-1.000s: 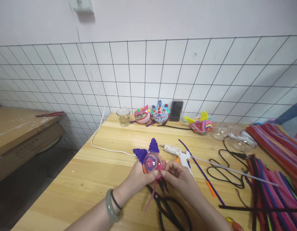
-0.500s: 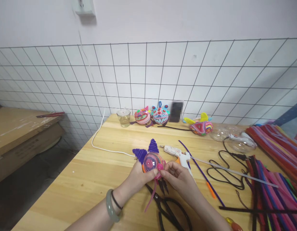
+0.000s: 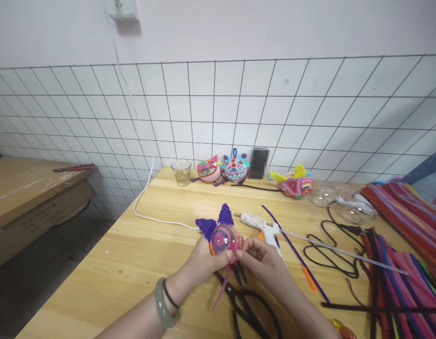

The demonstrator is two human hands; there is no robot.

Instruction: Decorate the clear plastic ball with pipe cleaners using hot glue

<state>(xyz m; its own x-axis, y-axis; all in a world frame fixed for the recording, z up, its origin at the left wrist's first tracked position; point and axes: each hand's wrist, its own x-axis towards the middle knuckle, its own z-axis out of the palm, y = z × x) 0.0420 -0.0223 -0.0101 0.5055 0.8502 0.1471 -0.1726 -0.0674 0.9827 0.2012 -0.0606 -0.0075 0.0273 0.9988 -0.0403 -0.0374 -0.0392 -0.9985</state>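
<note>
My left hand [image 3: 203,259] is closed around a clear ball ornament [image 3: 223,239] wound with colourful pipe cleaners, its thumb pressed on the near side. Two purple ear-like or fin-like pieces [image 3: 225,215] stick up from the ball. At the ball's right side my right hand [image 3: 258,259] pinches at a pink pipe cleaner [image 3: 221,292], whose loose end hangs down below. Just under the hands lie black-handled scissors [image 3: 253,310], partly covered by them. A white hot glue gun [image 3: 255,221] rests behind my right hand, a clear glue stick [image 3: 345,252] in its rear.
Along the wall stand a glass cup [image 3: 181,173], decorated balls [image 3: 235,170], a yellow-finned one [image 3: 296,186] and a blurred dark rectangle [image 3: 259,163]. To the right are clear plastic shells [image 3: 324,197], a black cord [image 3: 309,261], a purple pipe cleaner [image 3: 299,259] and pipe cleaner bundles [image 3: 398,282].
Hardly anything differs. Both hands keep their hold on the ball and the pink pipe cleaner, with only a very slight shift.
</note>
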